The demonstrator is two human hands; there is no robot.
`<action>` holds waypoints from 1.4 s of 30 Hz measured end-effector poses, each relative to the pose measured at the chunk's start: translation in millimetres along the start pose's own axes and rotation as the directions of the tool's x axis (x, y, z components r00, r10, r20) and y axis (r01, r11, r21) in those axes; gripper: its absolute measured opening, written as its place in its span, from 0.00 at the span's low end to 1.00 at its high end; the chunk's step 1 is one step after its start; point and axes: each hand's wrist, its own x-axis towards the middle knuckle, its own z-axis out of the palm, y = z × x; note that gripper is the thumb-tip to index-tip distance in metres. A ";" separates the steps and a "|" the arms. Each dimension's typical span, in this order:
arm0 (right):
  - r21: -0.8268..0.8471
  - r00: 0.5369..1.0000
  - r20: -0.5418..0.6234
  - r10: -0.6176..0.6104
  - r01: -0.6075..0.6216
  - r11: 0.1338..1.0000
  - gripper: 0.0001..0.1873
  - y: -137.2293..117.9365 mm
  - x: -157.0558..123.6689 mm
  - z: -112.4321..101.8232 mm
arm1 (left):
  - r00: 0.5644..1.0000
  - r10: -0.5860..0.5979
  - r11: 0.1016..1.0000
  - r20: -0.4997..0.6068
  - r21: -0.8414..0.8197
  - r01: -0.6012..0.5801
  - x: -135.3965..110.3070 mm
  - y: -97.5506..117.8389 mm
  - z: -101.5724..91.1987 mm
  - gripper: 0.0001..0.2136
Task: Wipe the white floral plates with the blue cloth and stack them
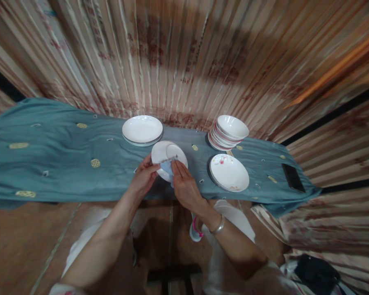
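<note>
A white plate (160, 150) is held up over the table's front edge, its face tilted toward me. My left hand (144, 177) grips its left rim, thumb on the face and fingers mostly hidden behind. With its fingers together, my right hand (184, 184) presses a light blue cloth (167, 168) onto the plate's face. Behind the held plate, to the left, lies a short stack of white plates (142, 129) with dark rims. Right of my hands sits a stack of shallow white dishes (229, 173) with small flower prints.
A stack of white bowls (233, 127) with reddish bands stands at the back right. A dark phone (293, 178) lies near the right end of the table, which has a green patterned cloth (64, 159). Curtains (178, 61) hang right behind it.
</note>
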 end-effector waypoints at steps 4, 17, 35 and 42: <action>0.036 1.000 -0.031 0.002 -0.001 0.999 0.31 0.4 4.6 1.4 | 1.000 0.021 1.000 0.023 0.011 -0.021 -1.1 1.0 2.4 0.30; 0.155 0.995 -0.062 0.076 -0.066 0.986 0.30 3.5 19.8 5.4 | 0.998 0.010 0.998 0.060 0.062 -0.014 -6.3 3.3 6.3 0.32; 0.213 0.975 -0.065 0.211 -0.193 0.958 0.29 23.7 39.9 4.9 | 0.997 -0.040 0.994 0.059 0.104 0.034 -9.8 3.9 6.5 0.34; 0.112 0.965 -0.041 0.259 -0.253 0.961 0.31 24.5 38.3 2.7 | 0.998 -0.026 0.995 0.054 0.097 0.021 -9.3 4.2 8.0 0.31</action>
